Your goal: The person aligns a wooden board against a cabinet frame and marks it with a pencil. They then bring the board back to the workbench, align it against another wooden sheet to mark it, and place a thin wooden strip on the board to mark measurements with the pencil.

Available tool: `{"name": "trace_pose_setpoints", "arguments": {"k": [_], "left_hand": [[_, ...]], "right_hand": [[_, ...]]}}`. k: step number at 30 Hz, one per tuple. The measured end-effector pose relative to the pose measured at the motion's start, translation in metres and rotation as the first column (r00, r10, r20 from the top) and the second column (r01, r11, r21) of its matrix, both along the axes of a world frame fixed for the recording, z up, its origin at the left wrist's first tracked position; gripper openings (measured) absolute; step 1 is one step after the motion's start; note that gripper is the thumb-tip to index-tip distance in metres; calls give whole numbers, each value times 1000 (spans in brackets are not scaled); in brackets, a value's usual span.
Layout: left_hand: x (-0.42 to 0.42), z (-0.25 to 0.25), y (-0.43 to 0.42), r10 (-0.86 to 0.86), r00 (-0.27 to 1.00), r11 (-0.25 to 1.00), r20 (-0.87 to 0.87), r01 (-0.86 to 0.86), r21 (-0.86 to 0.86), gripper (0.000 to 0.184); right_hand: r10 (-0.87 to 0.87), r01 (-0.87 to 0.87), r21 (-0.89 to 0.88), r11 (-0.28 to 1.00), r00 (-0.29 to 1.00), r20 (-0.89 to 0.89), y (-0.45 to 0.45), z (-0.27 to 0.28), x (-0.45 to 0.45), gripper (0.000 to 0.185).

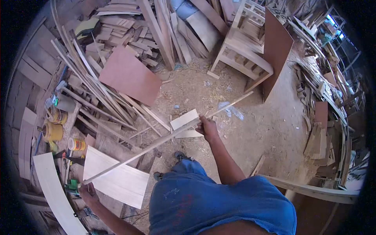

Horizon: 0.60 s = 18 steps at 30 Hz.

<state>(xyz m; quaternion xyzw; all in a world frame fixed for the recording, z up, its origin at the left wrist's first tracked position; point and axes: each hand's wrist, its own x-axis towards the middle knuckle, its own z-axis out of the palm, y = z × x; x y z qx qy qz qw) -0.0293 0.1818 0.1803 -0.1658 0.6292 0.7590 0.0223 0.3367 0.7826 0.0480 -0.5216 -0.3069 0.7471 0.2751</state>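
Observation:
A long thin wooden strip (145, 150) runs diagonally across in front of me, from the workbench side at lower left to the upper right. My left hand (88, 194) is closed around its near end, beside a green tool (71, 185). Farther along, my right hand (207, 127) grips the same strip, fingers wrapped round it. A short pale board (184, 120) lies right against the strip next to my right hand; whether the hand also holds it I cannot tell. Under the left part of the strip is a wide pale panel (117, 177).
Yellow tubs (53, 131) and a glue-like jar (76, 144) stand at left. A reddish sheet (131, 75) leans on long strips. A wooden chair frame (244, 47) and a brown panel (276, 53) stand ahead. Scrap wood (321, 129) lines the right; shavings cover the floor (270, 133).

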Motion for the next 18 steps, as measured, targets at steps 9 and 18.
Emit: {"name": "trace_pose_setpoints", "arguments": {"k": [9, 18], "left_hand": [[-6, -37, -38, -24, 995, 999, -99, 19, -49, 29], [-6, -70, -68, -111, 965, 952, -237, 34, -305, 31]], "right_hand": [[53, -67, -60, 996, 978, -200, -1, 1, -1, 30], [-209, -392, 578, 716, 670, 712, -37, -13, -5, 74]]}}
